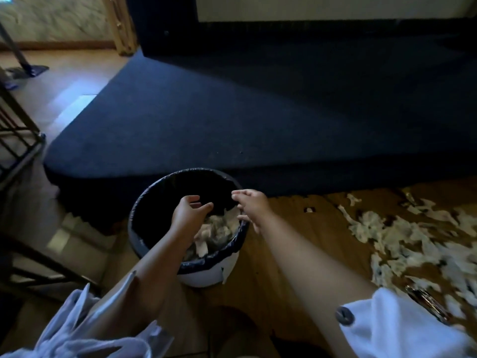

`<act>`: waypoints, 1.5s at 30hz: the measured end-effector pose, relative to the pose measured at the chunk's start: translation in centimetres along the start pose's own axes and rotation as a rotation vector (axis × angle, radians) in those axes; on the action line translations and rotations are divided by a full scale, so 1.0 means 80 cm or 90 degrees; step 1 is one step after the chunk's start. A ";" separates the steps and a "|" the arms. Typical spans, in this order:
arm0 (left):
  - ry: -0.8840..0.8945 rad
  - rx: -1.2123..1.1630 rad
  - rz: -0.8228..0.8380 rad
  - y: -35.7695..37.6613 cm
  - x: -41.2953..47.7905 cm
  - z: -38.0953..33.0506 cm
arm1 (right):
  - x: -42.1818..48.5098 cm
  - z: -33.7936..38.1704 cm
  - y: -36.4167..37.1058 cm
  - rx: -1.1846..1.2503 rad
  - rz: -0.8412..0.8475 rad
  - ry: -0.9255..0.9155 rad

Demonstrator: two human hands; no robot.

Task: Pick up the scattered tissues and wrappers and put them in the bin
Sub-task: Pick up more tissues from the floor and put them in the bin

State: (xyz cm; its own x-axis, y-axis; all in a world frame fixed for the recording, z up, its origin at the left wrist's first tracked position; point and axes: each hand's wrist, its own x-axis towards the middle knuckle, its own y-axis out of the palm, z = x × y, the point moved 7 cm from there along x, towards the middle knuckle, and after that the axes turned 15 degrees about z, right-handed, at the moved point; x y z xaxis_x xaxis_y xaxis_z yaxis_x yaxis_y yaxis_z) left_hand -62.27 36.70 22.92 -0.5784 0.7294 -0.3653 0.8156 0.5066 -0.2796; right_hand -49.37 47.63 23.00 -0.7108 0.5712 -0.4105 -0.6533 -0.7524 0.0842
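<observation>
A round white bin [204, 276] with a dark liner stands on the wooden floor in front of me. Crumpled tissues [219, 228] lie inside it. My left hand [188, 211] hovers over the bin's mouth, fingers spread, holding nothing. My right hand [251, 206] is above the bin's right rim, fingers also apart and empty. A wide scatter of white tissue scraps [402, 239] covers the floor to the right. A small scrap [309, 210] lies alone near the carpet edge. A shiny wrapper [426, 303] lies by my right sleeve.
A dark blue carpet [258, 112] spreads beyond the bin, with dark furniture [160, 24] at its far end. A metal frame [18, 140] stands at the left. A mop head [28, 71] rests on the far left floor.
</observation>
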 end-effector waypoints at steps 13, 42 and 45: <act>0.061 0.097 0.331 0.274 -0.042 -0.005 | -0.125 -0.189 -0.243 0.118 -0.247 0.082; -0.116 0.387 0.393 0.555 0.200 0.118 | -0.077 -0.406 -0.528 -0.372 -0.442 0.246; -0.122 0.429 0.387 0.564 0.259 0.111 | -0.057 -0.413 -0.540 -0.337 -0.475 0.230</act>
State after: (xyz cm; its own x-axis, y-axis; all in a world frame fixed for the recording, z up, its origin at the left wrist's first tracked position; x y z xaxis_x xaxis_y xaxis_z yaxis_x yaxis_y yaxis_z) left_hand -37.65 70.61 -5.14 -0.0969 0.6630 -0.7423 0.8316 -0.3559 -0.4264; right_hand -9.29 66.73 -8.79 0.0168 0.8914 -0.4528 -0.6382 -0.3391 -0.6912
